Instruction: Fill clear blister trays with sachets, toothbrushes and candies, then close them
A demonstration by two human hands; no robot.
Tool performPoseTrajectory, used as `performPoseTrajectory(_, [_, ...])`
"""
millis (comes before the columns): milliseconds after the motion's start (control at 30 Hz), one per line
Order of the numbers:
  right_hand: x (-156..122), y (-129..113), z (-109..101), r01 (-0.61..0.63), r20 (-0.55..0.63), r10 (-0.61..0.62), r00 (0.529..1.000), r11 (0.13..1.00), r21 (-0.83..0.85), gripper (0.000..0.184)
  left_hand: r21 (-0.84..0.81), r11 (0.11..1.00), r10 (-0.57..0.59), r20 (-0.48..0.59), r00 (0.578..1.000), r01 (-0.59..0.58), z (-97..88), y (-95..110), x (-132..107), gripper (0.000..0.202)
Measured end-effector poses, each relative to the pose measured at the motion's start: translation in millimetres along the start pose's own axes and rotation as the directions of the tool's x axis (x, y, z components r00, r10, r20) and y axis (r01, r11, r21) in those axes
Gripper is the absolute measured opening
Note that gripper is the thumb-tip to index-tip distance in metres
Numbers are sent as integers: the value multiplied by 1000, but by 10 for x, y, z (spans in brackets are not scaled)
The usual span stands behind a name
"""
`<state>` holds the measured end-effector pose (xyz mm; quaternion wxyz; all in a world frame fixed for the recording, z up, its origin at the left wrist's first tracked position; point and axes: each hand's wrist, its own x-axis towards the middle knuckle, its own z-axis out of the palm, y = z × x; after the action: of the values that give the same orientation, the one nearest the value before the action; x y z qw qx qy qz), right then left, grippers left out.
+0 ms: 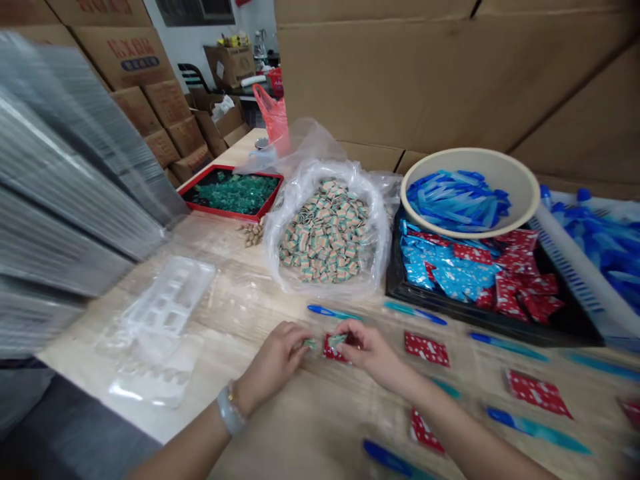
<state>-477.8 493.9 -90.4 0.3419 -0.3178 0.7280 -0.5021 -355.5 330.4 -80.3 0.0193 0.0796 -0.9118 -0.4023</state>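
My left hand [277,357], with a bracelet at the wrist, pinches a small greenish square piece [311,344]. In my right hand [369,350] the thumb and fingers close on a similar small square piece, partly hidden, just above a red white-dotted packet [333,350]. Whether the right fingers also touch that packet I cannot tell. Beyond both hands stands a clear plastic bag [273,250], rolled open and full of small striped squares [325,237]. More red packets [427,349] and blue pen-shaped plastic tools [336,312] lie around my right forearm.
A black tray [570,333] of blue and red packets sits at the right under a cream basin [530,193] of blue tools. Clear plastic trays [170,300] lie left, near stacked grey trays [60,160]. A red-rimmed tray [225,212] holds green pieces. Cardboard boxes [425,87] rise behind.
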Motion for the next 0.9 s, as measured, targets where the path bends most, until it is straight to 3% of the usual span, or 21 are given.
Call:
performPoseTrajectory(133, [-19,108,171,48,15,-47,999,997,-68,13,156,985,69,4,998,-69,80,13,-13,19])
performPoseTrajectory(367, [-13,213,224,114,16,-113,993,975,-188,18,251,962,129,-65,990,-109,109,-41,-44,25])
performPoseTrajectory(467, [-22,194,241,132,14,-132,991,959,-253,18,362,916,194,-14,981,-176,126,-63,-134,35])
performPoseTrajectory(567, [-26,181,260,159,-13,-171,985,939,-305,19,493,824,257,111,960,-278,154,-94,-225,47])
performPoseTrajectory(667, [-32,175,274,179,-23,-198,980,925,-334,21,578,764,248,148,957,-287,166,-125,-266,54])
performPoseTrajectory(767, [-41,166,275,179,-19,-198,980,917,-356,22,614,753,233,89,968,-238,146,-149,-270,56])
performPoseTrajectory(900, [-51,157,268,184,-18,-203,979,920,-346,23,564,761,260,189,947,-322,94,-165,-264,57])
